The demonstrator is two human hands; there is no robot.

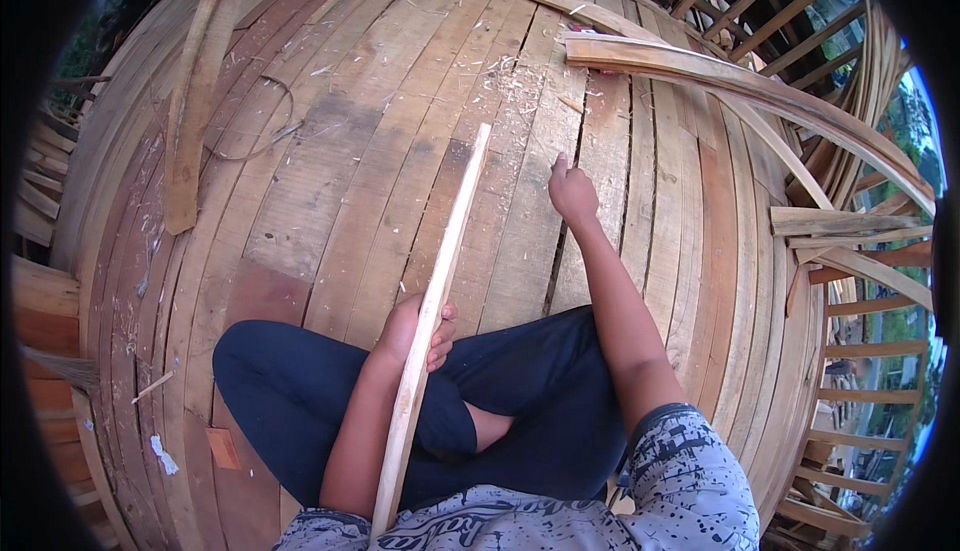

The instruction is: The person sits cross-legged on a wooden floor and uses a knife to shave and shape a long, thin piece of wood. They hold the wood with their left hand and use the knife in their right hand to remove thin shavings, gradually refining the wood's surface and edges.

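Note:
A long, pale wooden strip [437, 276] slants up from my chest, its far end above the floorboards. My left hand [408, 331] is wrapped round it near the middle, with the fingers showing on its right side. My right arm reaches forward over the floor, and my right hand [574, 195] is closed, knuckles up, one fingertip or thumb tip sticking out at the front. Whatever it may hold is hidden beneath it. Wood shavings [522, 86] lie scattered on the planks just beyond both the strip and this hand.
Long boards [690, 63] lie at the far right, with a small red item partly hidden among them. Another plank [188, 141] lies at the left, near a thin curved strip [285, 133]. Slatted railings [870, 351] border the plank floor [345, 171]. A reddish wood offcut [223, 448] sits by my left knee.

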